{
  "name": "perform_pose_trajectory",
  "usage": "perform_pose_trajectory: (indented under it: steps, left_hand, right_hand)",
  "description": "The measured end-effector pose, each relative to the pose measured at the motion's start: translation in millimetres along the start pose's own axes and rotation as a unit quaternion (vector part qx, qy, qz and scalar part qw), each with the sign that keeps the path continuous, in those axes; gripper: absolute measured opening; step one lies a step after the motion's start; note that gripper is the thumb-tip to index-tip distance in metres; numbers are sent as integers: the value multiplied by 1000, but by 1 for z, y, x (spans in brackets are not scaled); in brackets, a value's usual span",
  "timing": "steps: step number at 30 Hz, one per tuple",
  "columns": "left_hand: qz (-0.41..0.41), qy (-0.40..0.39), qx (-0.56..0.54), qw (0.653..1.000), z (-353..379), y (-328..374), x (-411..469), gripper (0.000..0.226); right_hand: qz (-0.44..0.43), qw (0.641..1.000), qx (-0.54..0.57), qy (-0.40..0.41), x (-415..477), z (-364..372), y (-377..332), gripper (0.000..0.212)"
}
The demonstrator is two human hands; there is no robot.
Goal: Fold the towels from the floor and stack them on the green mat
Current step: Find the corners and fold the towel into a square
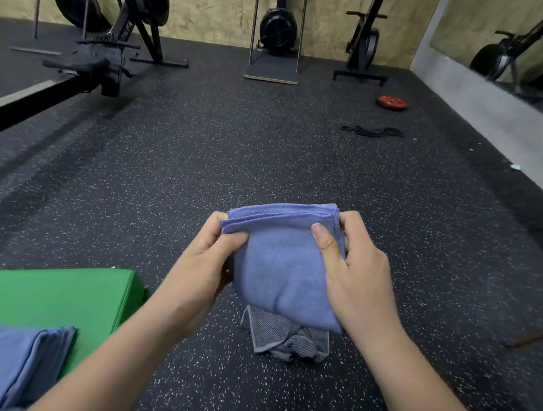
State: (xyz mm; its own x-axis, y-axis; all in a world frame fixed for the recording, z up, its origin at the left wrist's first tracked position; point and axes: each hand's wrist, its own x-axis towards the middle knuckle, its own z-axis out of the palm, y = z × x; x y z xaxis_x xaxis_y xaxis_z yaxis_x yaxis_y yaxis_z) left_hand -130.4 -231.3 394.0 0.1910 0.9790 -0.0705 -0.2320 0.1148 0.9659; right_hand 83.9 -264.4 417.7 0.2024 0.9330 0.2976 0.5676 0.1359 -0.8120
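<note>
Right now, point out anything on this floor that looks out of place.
A gray striped towel lies crumpled on the floor, just below the blue towel being folded. Farther off to the right, a red weight plate and a tangled black strap lie loose.

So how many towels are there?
3: blue towel between left hand and right hand; grey towel crumpled on the floor; folded blue towel on the green mat, perhaps hiding more.

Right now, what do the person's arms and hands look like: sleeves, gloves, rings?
The left hand and right hand are bare: no gloves, no rings or watch showing. Both forearms are uncovered to the picture's lower edge; no sleeve is in view. The right thumbnail is short and unpainted.
</note>
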Motion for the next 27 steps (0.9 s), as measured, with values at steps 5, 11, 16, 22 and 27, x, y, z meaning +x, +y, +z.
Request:
perform_pose_trajectory:
  steps: [5, 11, 16, 22, 27]
  left_hand:
    - [72, 74, 60, 993, 17, -10, -7, 16]
    - [125, 105, 195, 967, 13, -6, -7, 17]
    - [79, 111, 198, 971, 6, -11, -4, 19]
    - [-33, 122, 157, 980, -13, -19, 6, 56]
    - [-114, 67, 176, 976, -37, -33, 6, 69]
  right_hand:
    - [17, 1000, 14, 0, -1, -2, 0, 23]
    - [46, 999, 30, -5, 2, 0, 7, 26]
    - [94, 993, 70, -32, 5, 5, 11, 27]
    - [195, 953, 150, -175, -4, 9, 21, 48]
    - [214, 956, 86, -181, -9, 22, 24, 57]
